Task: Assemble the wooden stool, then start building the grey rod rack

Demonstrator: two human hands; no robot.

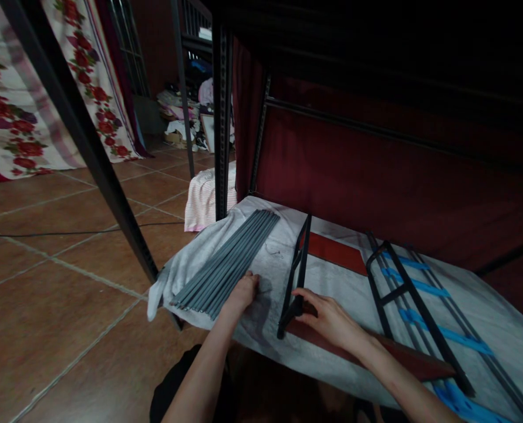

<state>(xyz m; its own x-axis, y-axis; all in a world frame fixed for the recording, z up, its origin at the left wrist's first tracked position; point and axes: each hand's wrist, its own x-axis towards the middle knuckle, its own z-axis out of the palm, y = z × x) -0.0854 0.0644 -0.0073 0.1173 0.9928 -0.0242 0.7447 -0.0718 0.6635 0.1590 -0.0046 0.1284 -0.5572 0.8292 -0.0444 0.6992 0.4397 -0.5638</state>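
A bundle of slim grey rods (230, 258) lies side by side on a pale cloth (261, 317). Beside the rods' right edge, my left hand (244, 292) rests low over the cloth with curled fingers; whatever they may hold is hidden. Further right, a narrow black metal frame (303, 258) stands across the cloth. My right hand (331, 320) has its thumb and fingers around the near end of this frame. A second black frame with a crossbar (395, 294) stands to the right of that hand, with a red panel (336, 252) between the frames at the back.
Long dark bars (468, 329) with blue strips (446, 338) lie at the right. A dark red strip (411, 358) runs along the front. Black posts (221, 129) frame the shelf, backed by a maroon curtain (353, 170). Piled belongings (186, 111) sit far back on the tiled floor (67, 282).
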